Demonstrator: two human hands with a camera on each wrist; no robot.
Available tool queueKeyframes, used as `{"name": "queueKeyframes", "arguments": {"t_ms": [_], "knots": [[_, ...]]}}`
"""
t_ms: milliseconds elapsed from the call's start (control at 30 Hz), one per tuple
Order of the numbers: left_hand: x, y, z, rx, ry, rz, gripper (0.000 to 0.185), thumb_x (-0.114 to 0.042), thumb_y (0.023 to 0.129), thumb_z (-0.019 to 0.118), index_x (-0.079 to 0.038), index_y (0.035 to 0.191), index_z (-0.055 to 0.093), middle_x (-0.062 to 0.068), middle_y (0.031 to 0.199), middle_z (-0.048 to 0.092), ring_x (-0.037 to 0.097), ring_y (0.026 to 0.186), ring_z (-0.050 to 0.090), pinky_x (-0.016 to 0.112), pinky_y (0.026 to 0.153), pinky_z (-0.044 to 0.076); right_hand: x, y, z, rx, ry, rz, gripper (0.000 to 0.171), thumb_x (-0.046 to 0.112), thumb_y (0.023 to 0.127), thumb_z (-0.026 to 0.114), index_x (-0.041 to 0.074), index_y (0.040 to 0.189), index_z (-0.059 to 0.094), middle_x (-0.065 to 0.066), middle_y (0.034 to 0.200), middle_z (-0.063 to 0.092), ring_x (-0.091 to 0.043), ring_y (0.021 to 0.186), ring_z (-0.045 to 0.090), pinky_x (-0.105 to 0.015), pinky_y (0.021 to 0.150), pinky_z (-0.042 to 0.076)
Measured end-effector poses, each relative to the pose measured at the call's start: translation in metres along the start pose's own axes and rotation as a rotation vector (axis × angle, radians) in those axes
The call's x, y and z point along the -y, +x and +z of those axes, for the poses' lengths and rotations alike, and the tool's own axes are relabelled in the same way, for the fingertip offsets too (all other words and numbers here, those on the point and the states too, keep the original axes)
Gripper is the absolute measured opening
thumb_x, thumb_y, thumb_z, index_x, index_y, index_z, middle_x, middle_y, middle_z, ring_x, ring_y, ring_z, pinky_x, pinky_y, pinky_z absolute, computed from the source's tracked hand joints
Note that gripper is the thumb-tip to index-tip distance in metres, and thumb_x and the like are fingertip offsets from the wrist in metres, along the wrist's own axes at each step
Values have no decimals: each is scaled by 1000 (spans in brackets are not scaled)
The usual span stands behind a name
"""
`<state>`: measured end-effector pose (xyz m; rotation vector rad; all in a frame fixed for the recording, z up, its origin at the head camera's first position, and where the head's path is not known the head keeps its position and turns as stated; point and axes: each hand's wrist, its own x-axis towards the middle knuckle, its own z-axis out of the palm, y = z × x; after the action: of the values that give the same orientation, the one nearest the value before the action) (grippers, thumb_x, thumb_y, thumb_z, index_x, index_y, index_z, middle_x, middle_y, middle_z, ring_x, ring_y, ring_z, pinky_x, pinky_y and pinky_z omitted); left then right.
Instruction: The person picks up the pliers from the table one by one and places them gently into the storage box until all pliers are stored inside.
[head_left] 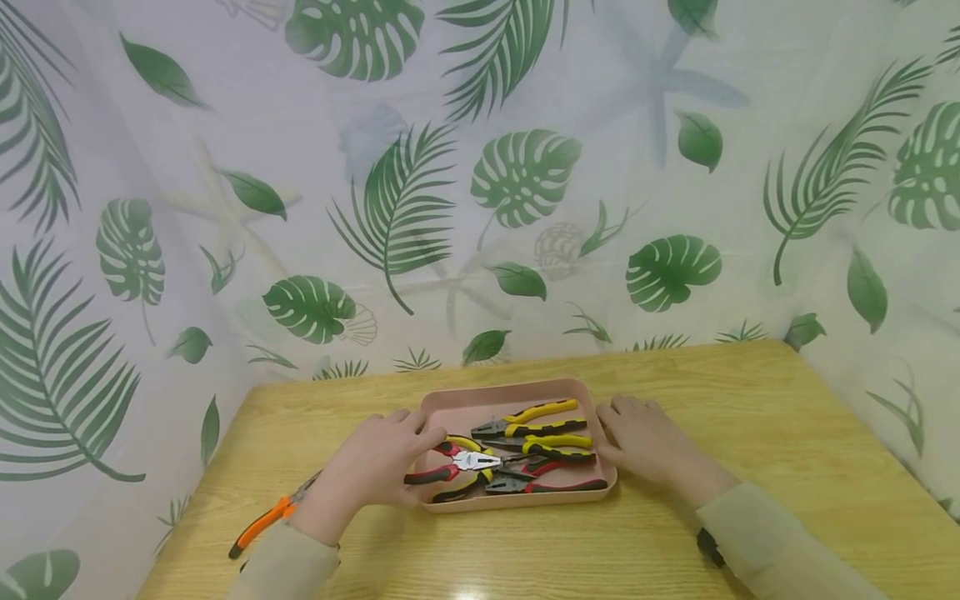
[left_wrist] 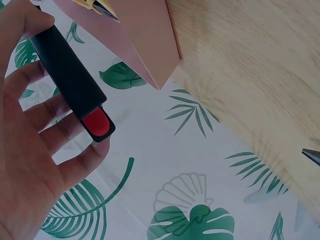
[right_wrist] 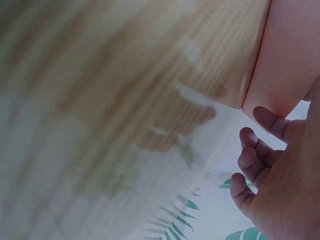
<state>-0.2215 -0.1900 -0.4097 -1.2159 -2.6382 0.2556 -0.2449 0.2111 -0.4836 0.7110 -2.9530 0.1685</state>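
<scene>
A pink tray (head_left: 501, 392) sits mid-table and holds several pliers. My left hand (head_left: 401, 457) lies over the tray's left edge and grips a handle of the red-and-black pliers (head_left: 459, 461) with the silver head. In the left wrist view, the thumb and fingers of my left hand (left_wrist: 35, 150) hold that black, red-tipped handle (left_wrist: 70, 80) beside the tray (left_wrist: 145, 40). My right hand (head_left: 637, 437) rests at the tray's right edge, fingers loosely bent. In the right wrist view, my right hand (right_wrist: 280, 185) holds nothing next to the tray wall (right_wrist: 290, 55).
Yellow-handled pliers (head_left: 536, 412) and another red-handled pair (head_left: 558, 484) lie in the tray. Orange-handled pliers (head_left: 262, 522) lie on the wooden table (head_left: 787, 433) at the left, by my left forearm. A leaf-print cloth (head_left: 480, 183) hangs around the table on three sides.
</scene>
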Motion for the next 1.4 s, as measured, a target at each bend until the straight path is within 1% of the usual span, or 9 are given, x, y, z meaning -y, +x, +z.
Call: {"name": "queueKeyframes", "arguments": {"t_ms": [267, 400, 633, 800, 967, 1100, 1200, 1267, 1400], "knots": [[2, 7, 7, -43, -6, 26, 52, -61, 82, 83, -24, 108, 57, -4, 88, 51, 14, 66, 46, 27, 54, 40, -1, 0, 0, 14, 6, 9, 22, 37, 96, 65, 17, 100, 59, -1, 91, 49, -19, 84, 46, -40, 74, 36], [1, 11, 8, -53, -16, 24, 50, -60, 82, 83, -24, 106, 59, -4, 84, 49, 12, 65, 41, 25, 54, 36, -2, 0, 1, 9, 8, 13, 21, 36, 96, 64, 17, 100, 59, -1, 91, 50, -19, 85, 47, -40, 74, 36], [-1, 17, 11, -115, -68, 47, 44, -55, 84, 84, -23, 104, 61, -4, 82, 47, 11, 64, 36, 24, 52, 31, -1, 0, 1, 14, 5, 15, 21, 37, 97, 64, 17, 101, 59, -1, 92, 52, -20, 86, 48, -41, 75, 38], [-2, 23, 13, -122, -100, 46, 44, -56, 85, 83, -22, 101, 61, -5, 81, 44, 11, 65, 34, 24, 52, 27, 1, 0, -1, 3, 7, 16, 20, 35, 96, 65, 17, 98, 58, -1, 90, 50, -20, 84, 48, -39, 74, 37], [-3, 30, 15, -86, -102, 42, 44, -58, 87, 80, -20, 102, 61, -4, 80, 43, 12, 63, 34, 25, 50, 26, 2, 0, -3, 2, 9, 14, 19, 35, 96, 65, 18, 97, 57, -1, 89, 49, -20, 83, 47, -39, 74, 36], [-4, 34, 17, -26, -94, 32, 47, -58, 87, 79, -24, 116, 65, -3, 87, 52, 14, 74, 47, 27, 54, 38, 1, 0, -2, 11, 7, 17, 20, 36, 97, 64, 17, 98, 57, -1, 89, 49, -20, 84, 46, -39, 74, 36], [-5, 37, 17, 22, -78, 19, 57, -57, 85, 81, -26, 129, 64, -3, 94, 56, 15, 82, 53, 30, 60, 46, -1, 1, -1, 12, 7, 20, 20, 36, 97, 64, 17, 97, 57, -1, 89, 49, -19, 83, 46, -39, 74, 36], [-5, 39, 18, 47, -65, 12, 60, -58, 84, 82, -28, 131, 63, -3, 95, 57, 16, 83, 54, 31, 62, 48, -1, 1, -1, 7, 7, 15, 19, 35, 97, 64, 18, 97, 56, -1, 88, 48, -19, 81, 45, -38, 73, 35], [-6, 43, 21, 58, -50, 3, 70, -60, 82, 82, -30, 141, 59, -4, 95, 57, 16, 84, 54, 31, 63, 48, -2, 1, 1, -1, 9, 7, 19, 35, 96, 64, 18, 95, 55, 0, 87, 47, -18, 80, 43, -37, 72, 34]]}}
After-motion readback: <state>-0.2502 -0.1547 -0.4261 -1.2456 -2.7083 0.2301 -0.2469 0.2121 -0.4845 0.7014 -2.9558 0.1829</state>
